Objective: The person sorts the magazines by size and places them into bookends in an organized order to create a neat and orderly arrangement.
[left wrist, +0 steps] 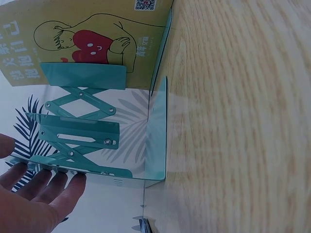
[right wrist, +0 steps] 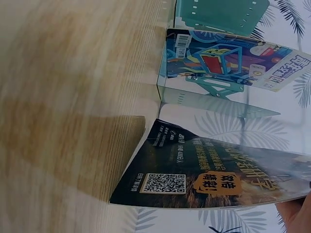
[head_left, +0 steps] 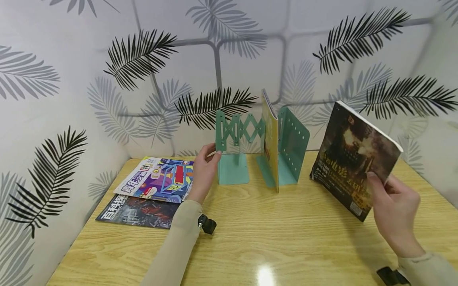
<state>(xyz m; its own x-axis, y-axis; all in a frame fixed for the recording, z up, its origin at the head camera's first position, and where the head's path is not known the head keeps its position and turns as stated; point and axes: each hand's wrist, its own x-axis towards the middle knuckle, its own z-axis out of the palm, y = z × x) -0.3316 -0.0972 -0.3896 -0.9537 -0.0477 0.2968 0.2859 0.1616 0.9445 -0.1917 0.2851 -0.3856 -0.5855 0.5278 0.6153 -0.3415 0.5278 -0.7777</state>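
A green expandable bookend stands on the table, its scissor lattice partly stretched. My left hand grips its left end plate, the fingers lying along the outer face in the left wrist view. Upright in the right part of the bookend are magazines: a yellow cover with a red heart faces left, and a purple-blue cover faces right. To the right of the bookend, my right hand holds a dark magazine by its right side, tilted. Its lower edge appears close to the tabletop.
Left of my left hand, a purple magazine overlaps a dark magazine on the wooden table. A wall with a leaf pattern rises directly behind the bookend.
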